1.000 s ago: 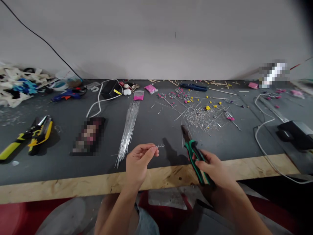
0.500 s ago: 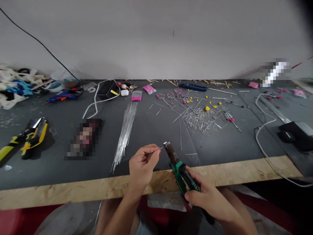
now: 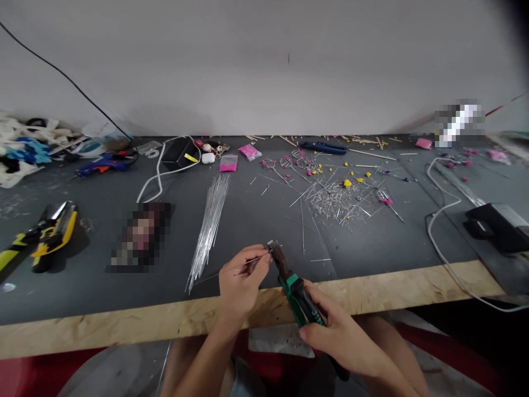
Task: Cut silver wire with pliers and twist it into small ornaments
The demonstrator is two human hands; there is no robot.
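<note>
Head view, left hand (image 3: 239, 284) pinching wire (image 3: 258, 257), right hand (image 3: 341, 333) gripping green pliers (image 3: 294, 284), no legible writing.

Both forearms reach forward from the bottom edge; the left hand (image 3: 241, 280) is raised with thumb and forefinger pinched together, while the right hand (image 3: 339, 336), lower and nearer the body, is curled in a closed grip

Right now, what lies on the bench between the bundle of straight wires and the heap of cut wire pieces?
In the head view, between the wire bundle and the heap of wire offcuts the dark mat holds only a few loose wire pieces.
</note>
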